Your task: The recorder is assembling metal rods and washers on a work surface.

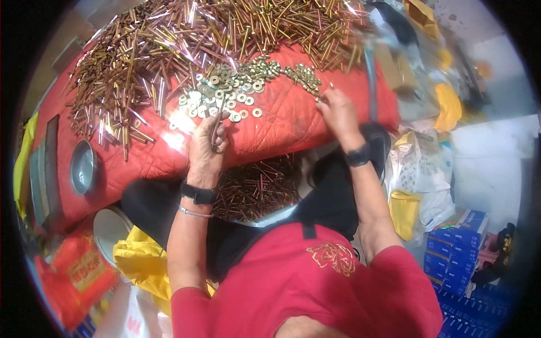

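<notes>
My left hand (206,143) is closed round a long, thin bolt (218,127) that points up and away from the palm. Just beyond its fingers, flat round washers (217,93) lie spread on a red padded cover (276,121). My right hand (341,115) is at the right end of a strip of small brassy nuts (304,78). Its thumb and fingers are drawn together; whatever is between them is too small to make out. A large heap of long brassy bolts (236,28) covers the far side of the red surface.
At the left edge of the red cover sits a grey metal bowl (83,167). More bolts (256,188) fill a container between my legs. Yellow bags (141,259) lie at lower left, and blue boxes (456,248) are stacked at lower right. A dark rod (371,81) stands by the right edge.
</notes>
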The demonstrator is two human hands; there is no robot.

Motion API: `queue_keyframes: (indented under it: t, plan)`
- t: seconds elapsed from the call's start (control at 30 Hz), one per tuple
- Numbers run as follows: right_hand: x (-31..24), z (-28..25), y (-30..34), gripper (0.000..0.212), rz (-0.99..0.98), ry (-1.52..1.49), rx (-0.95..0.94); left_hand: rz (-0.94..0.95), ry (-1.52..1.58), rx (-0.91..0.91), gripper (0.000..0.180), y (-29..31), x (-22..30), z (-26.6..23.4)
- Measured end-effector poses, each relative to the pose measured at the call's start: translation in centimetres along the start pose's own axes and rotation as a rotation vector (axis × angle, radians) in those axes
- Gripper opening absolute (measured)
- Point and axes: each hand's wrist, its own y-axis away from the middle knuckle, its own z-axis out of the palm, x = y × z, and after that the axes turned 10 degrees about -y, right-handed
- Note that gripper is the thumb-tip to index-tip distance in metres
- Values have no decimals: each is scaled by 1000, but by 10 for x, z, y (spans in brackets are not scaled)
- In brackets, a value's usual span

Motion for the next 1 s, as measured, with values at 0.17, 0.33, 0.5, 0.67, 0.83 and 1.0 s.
queue_keyframes:
  t: [0.17, 0.33, 0.5, 0.67, 0.83, 1.0]
  plan:
    - [-2, 15, -9, 16, 1, -10, 26, -11, 10, -26, 25, -2, -2, -1]
    - [-30, 23, -22, 7, -123, -120, 66, -34, -49, -82, 24, 3, -4, 2]
    - [-63, 49, -31, 7, 150, -897, -145, 34, -190, -186, 20, 7, -8, 11]
    - [-115, 35, -16, 24, 111, -1139, -299, 81, -322, -182, 20, 20, 1, 17]
    - [-125, 32, -11, 20, 73, -1196, -287, 106, -370, -183, 20, 24, 1, 19]
    - [-125, 33, -9, 12, 231, -1429, -224, 118, -365, -192, 21, 24, 2, 20]
